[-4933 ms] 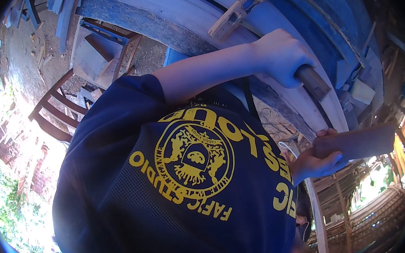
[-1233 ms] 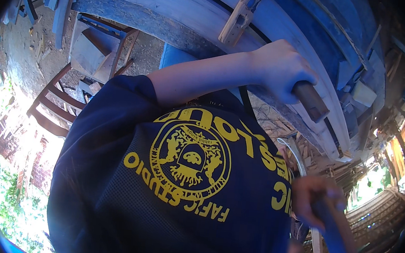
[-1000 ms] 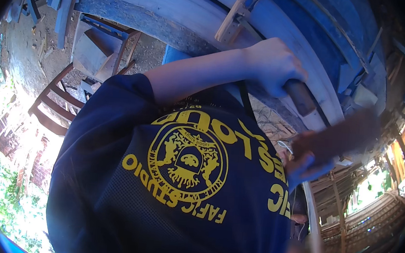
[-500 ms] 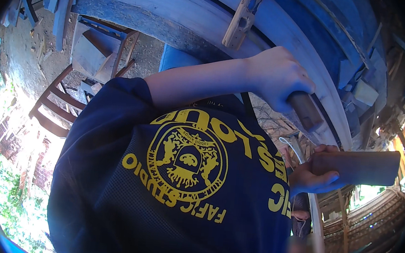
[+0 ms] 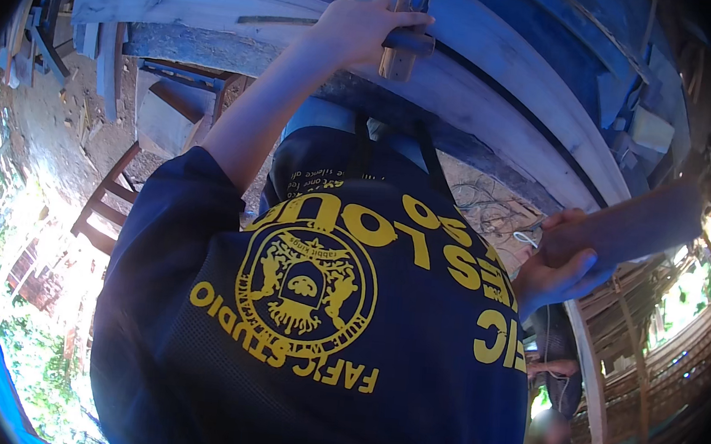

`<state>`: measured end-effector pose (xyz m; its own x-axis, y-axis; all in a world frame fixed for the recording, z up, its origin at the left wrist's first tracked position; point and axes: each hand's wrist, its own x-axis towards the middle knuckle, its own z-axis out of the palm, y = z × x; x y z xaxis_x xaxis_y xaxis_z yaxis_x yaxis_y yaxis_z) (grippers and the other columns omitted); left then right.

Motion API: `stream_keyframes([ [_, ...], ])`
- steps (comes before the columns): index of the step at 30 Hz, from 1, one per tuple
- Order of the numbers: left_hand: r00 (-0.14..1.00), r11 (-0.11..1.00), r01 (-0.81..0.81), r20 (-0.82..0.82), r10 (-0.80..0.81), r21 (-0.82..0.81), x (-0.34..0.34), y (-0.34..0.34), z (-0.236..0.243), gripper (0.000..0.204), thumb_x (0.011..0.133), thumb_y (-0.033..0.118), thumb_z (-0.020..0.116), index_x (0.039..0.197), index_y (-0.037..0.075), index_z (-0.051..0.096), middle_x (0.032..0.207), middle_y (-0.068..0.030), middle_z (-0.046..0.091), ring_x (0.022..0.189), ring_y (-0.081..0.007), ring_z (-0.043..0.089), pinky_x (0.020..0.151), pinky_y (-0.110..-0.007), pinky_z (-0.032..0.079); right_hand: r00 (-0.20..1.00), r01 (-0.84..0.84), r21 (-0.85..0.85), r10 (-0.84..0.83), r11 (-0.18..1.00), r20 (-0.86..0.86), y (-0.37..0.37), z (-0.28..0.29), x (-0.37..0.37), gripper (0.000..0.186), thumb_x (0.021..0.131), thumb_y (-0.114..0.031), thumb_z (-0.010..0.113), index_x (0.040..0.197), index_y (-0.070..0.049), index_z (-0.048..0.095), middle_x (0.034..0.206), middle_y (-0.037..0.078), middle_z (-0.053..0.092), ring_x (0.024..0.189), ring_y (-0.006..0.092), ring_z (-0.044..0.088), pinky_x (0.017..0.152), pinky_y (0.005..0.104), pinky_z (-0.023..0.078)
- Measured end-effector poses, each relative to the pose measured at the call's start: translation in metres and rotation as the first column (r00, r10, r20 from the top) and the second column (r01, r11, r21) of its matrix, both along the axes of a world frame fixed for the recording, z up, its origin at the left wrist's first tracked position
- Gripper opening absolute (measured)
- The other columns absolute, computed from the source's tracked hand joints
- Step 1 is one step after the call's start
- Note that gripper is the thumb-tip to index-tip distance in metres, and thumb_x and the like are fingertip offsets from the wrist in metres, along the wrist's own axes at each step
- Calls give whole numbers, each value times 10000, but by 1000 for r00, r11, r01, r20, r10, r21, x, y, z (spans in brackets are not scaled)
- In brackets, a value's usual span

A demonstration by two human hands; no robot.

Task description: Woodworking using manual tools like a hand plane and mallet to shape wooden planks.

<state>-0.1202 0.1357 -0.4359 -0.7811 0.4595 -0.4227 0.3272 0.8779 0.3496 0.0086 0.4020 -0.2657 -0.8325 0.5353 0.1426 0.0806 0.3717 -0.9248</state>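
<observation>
My left hand [image 5: 355, 32] is over the long pale beams at the top, fingers closed around a long thin tool. Its dark rounded handle [image 5: 409, 41] sticks out beyond the fingers, and a thin flat shaft [image 5: 276, 20] shows on the other side. Right beside the handle, a slotted wooden piece [image 5: 397, 67] lies across the beams; my fingers come close to it, and I cannot tell whether they touch. At the right, my right hand [image 5: 559, 261] grips a thick brown wooden block [image 5: 638, 226] at its near end, with the far end pointing outward.
Long curved pale beams [image 5: 504, 74] run across the top. A wooden chair frame [image 5: 107, 209] and a box-like wooden piece [image 5: 162, 112] stand on the littered ground at left. A pale block [image 5: 653, 130] lies at upper right, and a light pole [image 5: 593, 387] rises at lower right.
My left hand has moved left and up with the tool, from near the block to the slotted piece. The block in my right hand has tilted, its far end now higher.
</observation>
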Motion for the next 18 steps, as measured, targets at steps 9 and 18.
stream_keyframes([
  [9, 887, 857, -459, 68, 457, 235, 30, 30, -9, 516, 791, 311, 719, 1190, 134, 444, 847, -166, 679, 832, -381, 676, 688, -478, 557, 999, 12, -97, -7, 995, 52, 0, -8, 4, 623, 855, -360, 565, 1302, 8, 337, 818, 229, 556, 641, 259, 543, 551, 326, 458],
  [18, 957, 914, -289, 86, 276, 283, 39, 54, 24, 412, 787, 227, 700, 1154, 143, 533, 955, -122, 684, 849, -341, 677, 730, -446, 549, 999, -21, -88, 24, 996, 28, -2, -15, 4, 504, 906, -342, 524, 1224, 11, 355, 772, 222, 582, 592, 231, 556, 516, 315, 469],
])
